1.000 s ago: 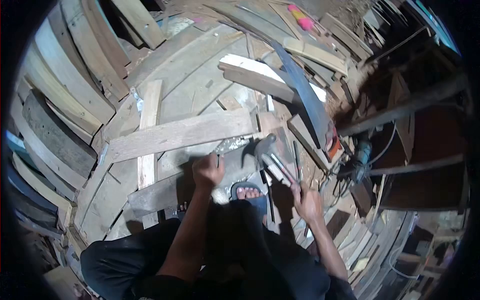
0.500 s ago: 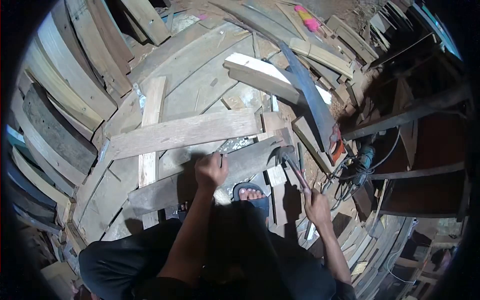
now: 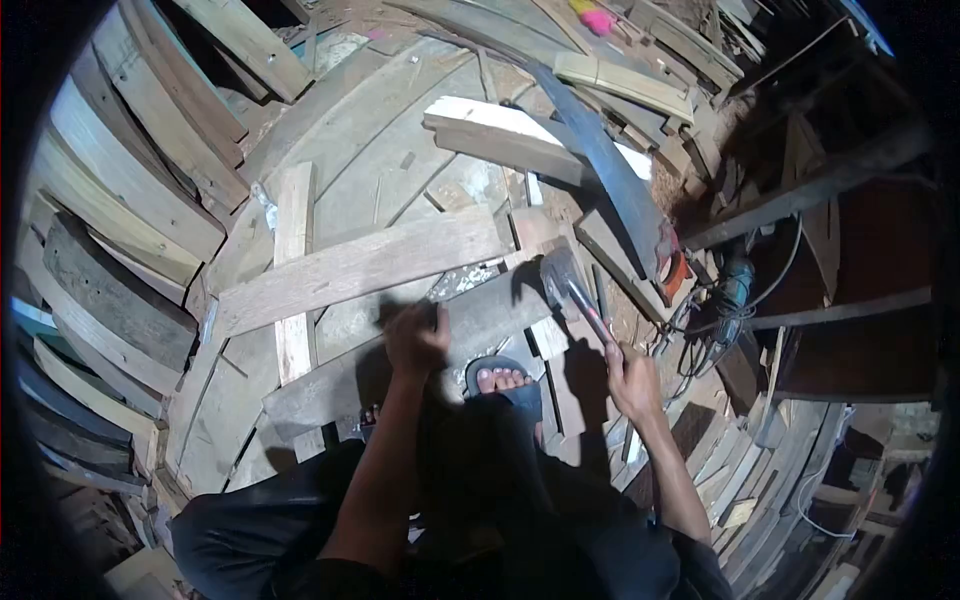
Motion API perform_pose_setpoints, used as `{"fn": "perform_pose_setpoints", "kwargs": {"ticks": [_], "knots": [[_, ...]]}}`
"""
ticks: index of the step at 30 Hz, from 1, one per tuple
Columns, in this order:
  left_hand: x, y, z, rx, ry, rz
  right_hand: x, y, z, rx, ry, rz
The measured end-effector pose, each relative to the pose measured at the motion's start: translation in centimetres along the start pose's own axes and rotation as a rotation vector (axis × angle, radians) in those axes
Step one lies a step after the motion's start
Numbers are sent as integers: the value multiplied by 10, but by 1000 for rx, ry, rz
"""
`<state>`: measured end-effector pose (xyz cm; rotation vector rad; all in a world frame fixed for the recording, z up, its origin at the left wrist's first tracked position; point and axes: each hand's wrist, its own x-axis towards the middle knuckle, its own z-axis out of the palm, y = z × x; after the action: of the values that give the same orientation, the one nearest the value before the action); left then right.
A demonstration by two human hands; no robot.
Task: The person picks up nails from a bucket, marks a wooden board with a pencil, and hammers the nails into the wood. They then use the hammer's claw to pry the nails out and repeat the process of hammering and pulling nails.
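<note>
My right hand (image 3: 633,382) grips a hammer (image 3: 597,320) by its handle, and the blurred head is over the right end of a grey plank (image 3: 320,395). Over the middle of that plank is my left hand (image 3: 417,338), closed, with whatever it may hold too small to make out. The plank lies slantwise in front of my feet, and my sandalled foot (image 3: 500,380) is at its near edge. Beyond it a paler plank (image 3: 370,264) rests across an upright-running batten (image 3: 293,225).
A handsaw (image 3: 600,165) with an orange handle lies across timber at the right. Near it is a teal power tool (image 3: 735,285) with a looped cable. Curved boards (image 3: 115,275) stand stacked at the left. A white-topped beam (image 3: 500,135) lies ahead.
The hammer's head has shifted up and slightly left, and looks larger and blurred. My left hand stays closed over the plank. The whole view has shifted a little.
</note>
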<state>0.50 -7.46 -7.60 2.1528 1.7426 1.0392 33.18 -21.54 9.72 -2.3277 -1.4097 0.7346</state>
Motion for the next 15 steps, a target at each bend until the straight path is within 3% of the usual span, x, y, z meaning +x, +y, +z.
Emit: {"fn": "perform_pose_setpoints", "kwargs": {"ticks": [1, 2, 3, 6, 7, 9, 11, 13, 15], "knots": [[11, 7, -3, 29, -7, 11, 4, 2, 0, 28, 58, -58], [23, 26, -24, 115, -273, -127, 8, -12, -4, 65, 33, -83], [-11, -25, 11, -8, 177, 205, -6, -36, -17, 101, -4, -68], [-13, -28, 13, 82, -52, 114, -20, -70, -34, 96, -36, -227], [7, -3, -10, 86, -197, 39, -23, -76, -36, 68, -46, -300], [16, 12, -16, 41, -198, -2, -21, -66, -24, 97, -62, -428], [2, 5, -5, -50, 87, 49, -15, -39, -4, 68, -56, -316], [28, 33, -26, -20, -73, -43, 1, -8, 13, 144, -45, -42], [28, 36, -31, 138, -197, -55, 15, 15, 24, 57, 44, 31]]}}
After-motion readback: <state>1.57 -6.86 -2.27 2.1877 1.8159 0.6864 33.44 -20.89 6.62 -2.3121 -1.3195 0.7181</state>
